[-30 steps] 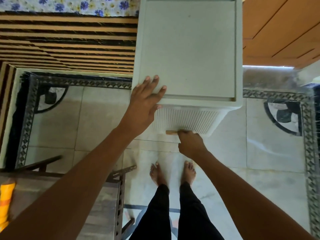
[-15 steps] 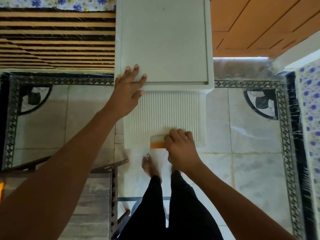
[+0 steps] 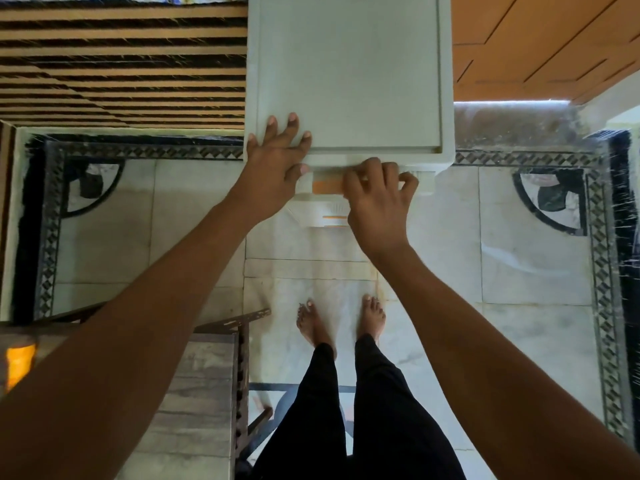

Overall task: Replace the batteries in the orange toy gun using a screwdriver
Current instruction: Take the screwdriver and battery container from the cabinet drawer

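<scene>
I stand over a white plastic drawer cabinet [image 3: 349, 71] and look down on its flat top. My left hand [image 3: 273, 161] rests flat on the top's near left corner, fingers spread. My right hand [image 3: 377, 199] curls its fingers over the orange handle [image 3: 327, 186] of the top drawer, just under the cabinet's front edge. A second orange handle [image 3: 334, 220] shows lower down. At the left edge an orange object [image 3: 19, 365], blurred and partly behind my left arm, lies on a wooden table [image 3: 201, 393]. No screwdriver or batteries are in sight.
My bare feet [image 3: 311, 323] stand on a marble floor with a black patterned border [image 3: 602, 271]. A striped rug [image 3: 121, 64] lies at the far left and wooden panels [image 3: 536, 39] at the far right. The wooden table's metal frame [image 3: 242, 341] is close to my left leg.
My right hand, still on an orange handle, has moved up close under the cabinet's top edge. Far less of the ribbed drawer front shows. My left hand stays on the top.
</scene>
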